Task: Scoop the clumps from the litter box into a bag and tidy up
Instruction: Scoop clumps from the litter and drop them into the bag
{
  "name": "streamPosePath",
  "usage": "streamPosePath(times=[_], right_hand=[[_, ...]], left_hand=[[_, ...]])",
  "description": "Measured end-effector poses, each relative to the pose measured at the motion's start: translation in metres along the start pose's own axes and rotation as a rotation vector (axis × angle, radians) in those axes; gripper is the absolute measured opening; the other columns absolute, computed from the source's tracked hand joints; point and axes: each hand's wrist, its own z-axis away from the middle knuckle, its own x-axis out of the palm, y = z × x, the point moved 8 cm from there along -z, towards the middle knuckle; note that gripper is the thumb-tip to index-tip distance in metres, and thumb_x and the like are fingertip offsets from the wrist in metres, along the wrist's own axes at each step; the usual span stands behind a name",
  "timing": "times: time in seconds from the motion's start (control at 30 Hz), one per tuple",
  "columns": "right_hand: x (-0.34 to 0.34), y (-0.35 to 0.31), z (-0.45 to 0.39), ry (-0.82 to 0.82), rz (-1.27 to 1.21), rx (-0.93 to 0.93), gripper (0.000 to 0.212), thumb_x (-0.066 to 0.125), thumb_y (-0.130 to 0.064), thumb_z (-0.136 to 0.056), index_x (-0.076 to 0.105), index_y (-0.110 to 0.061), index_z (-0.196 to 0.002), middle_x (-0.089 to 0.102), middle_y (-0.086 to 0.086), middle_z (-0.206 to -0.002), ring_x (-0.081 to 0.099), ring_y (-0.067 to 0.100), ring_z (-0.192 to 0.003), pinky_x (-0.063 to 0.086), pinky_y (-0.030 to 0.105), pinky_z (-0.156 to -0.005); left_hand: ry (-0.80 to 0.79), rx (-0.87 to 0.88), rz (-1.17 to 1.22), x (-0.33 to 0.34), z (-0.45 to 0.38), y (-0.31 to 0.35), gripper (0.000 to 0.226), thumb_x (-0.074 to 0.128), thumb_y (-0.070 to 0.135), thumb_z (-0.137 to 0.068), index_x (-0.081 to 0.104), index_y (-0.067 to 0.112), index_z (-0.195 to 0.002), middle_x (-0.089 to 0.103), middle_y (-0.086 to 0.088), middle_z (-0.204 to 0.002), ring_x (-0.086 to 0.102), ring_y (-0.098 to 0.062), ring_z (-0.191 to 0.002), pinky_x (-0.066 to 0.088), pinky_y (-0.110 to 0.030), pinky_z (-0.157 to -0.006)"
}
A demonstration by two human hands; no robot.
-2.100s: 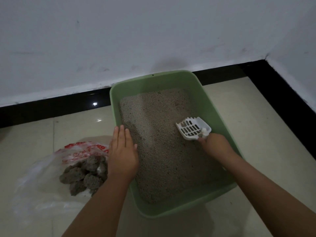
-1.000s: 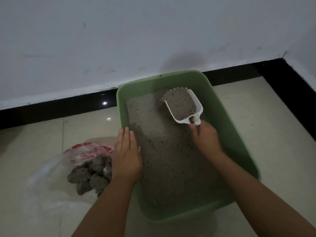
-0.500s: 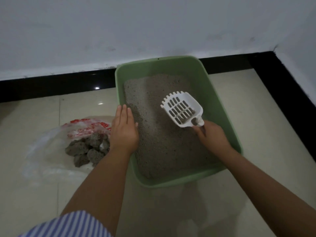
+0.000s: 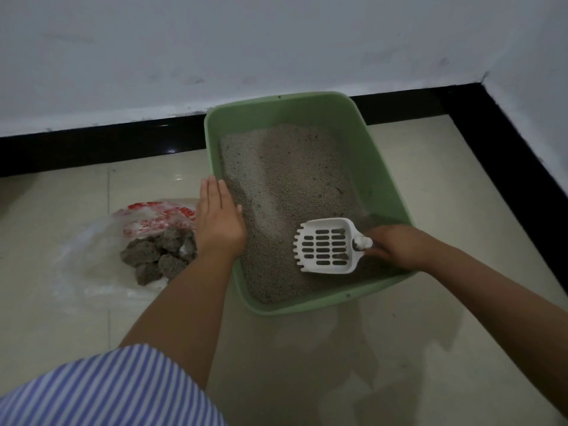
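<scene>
Currently my right hand (image 4: 396,245) grips the handle of the white slotted scoop (image 4: 325,245) at the near right corner of the green litter box (image 4: 381,179); fingers curled round the handle, grasp firm as far as I can see. Scoop's long axis runs roughly left–right, toothed edge pointing left, away from the grip, pan low over the litter (image 4: 285,167). Only a few small dark bits show in the pan. My left hand (image 4: 219,219) lies flat, fingers straight, pressing on the box's left rim, holding nothing. Clumps (image 4: 158,255) sit piled on the plastic bag (image 4: 92,241) on the floor, just left of the box, beyond my left hand. Judgement: bag lies across the box from the scoop, so any load must travel leftward over the rim, past the left hand. Left hand is nearer the bag; right hand carries the tool. No large clump visible in the litter surface.
</scene>
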Motion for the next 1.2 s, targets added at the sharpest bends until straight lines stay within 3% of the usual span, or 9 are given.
streamPosePath(times=[0.17,0.33,0.6,0.7,0.97,1.1,1.2], right_hand=[[-0.010,0.005,-0.014,-0.038,0.155,0.007,0.033,0.042,-0.037,-0.096,0.057,-0.016,-0.116,0.061,0.007,-0.119,0.058,0.023,-0.108,0.044,0.031,-0.090],[-0.010,0.008,-0.026,-0.156,0.161,0.022,0.034,0.042,-0.035,-0.096,0.061,-0.011,-0.110,0.064,0.011,-0.114,0.059,0.025,-0.103,0.046,0.034,-0.091],[0.026,-0.036,-0.052,-0.232,-0.072,-0.034,0.037,0.040,-0.033,-0.097,0.057,-0.008,-0.119,0.059,0.016,-0.123,0.057,0.028,-0.109,0.042,0.033,-0.091],[0.039,-0.050,-0.057,-0.202,-0.180,-0.043,0.035,0.040,-0.029,-0.098,0.058,-0.002,-0.114,0.059,0.019,-0.120,0.056,0.029,-0.105,0.040,0.031,-0.083],[0.037,-0.051,-0.065,-0.070,-0.289,-0.031,0.036,0.040,-0.027,-0.098,0.053,0.001,-0.116,0.055,0.017,-0.122,0.052,0.027,-0.109,0.037,0.031,-0.090],[0.025,-0.051,-0.065,0.040,-0.389,-0.049,0.024,0.042,-0.024,-0.098,0.054,-0.004,-0.103,0.056,0.019,-0.114,0.049,0.021,-0.092,0.033,0.029,-0.078],[0.019,-0.043,-0.062,0.106,-0.461,-0.034,0.028,0.043,-0.021,-0.097,0.055,0.003,-0.107,0.057,0.019,-0.109,0.048,0.021,-0.089,0.034,0.027,-0.076]], left_hand=[[0.004,0.006,0.012,0.002,-0.001,0.001,0.056,0.022,0.022,-0.102,0.000,-0.001,-0.147,-0.007,-0.015,-0.157,-0.010,-0.024,-0.145,-0.003,-0.032,-0.117],[0.029,0.026,0.037,0.003,-0.003,0.002,0.056,0.025,0.021,-0.102,0.003,-0.003,-0.147,-0.004,-0.017,-0.156,-0.007,-0.026,-0.146,-0.003,-0.032,-0.117],[0.049,0.064,0.070,0.003,-0.005,0.005,0.056,0.029,0.019,-0.101,0.006,-0.006,-0.146,-0.001,-0.020,-0.156,-0.004,-0.028,-0.146,-0.005,-0.030,-0.117],[0.058,0.062,0.100,0.004,-0.005,0.004,0.056,0.028,0.019,-0.101,0.006,-0.004,-0.146,-0.002,-0.018,-0.156,-0.005,-0.026,-0.146,-0.005,-0.029,-0.116],[0.063,0.065,0.153,0.004,-0.006,0.002,0.053,0.028,0.016,-0.101,0.008,-0.004,-0.146,0.001,-0.017,-0.156,-0.003,-0.025,-0.146,-0.003,-0.028,-0.116],[0.060,0.053,0.165,0.002,-0.004,0.000,0.053,0.027,0.016,-0.101,0.007,-0.003,-0.147,0.001,-0.015,-0.157,-0.003,-0.024,-0.146,-0.003,-0.027,-0.116],[0.051,0.046,0.183,0.002,-0.003,0.001,0.054,0.027,0.018,-0.101,0.006,-0.001,-0.147,0.000,-0.013,-0.157,-0.003,-0.022,-0.146,-0.002,-0.027,-0.116]])
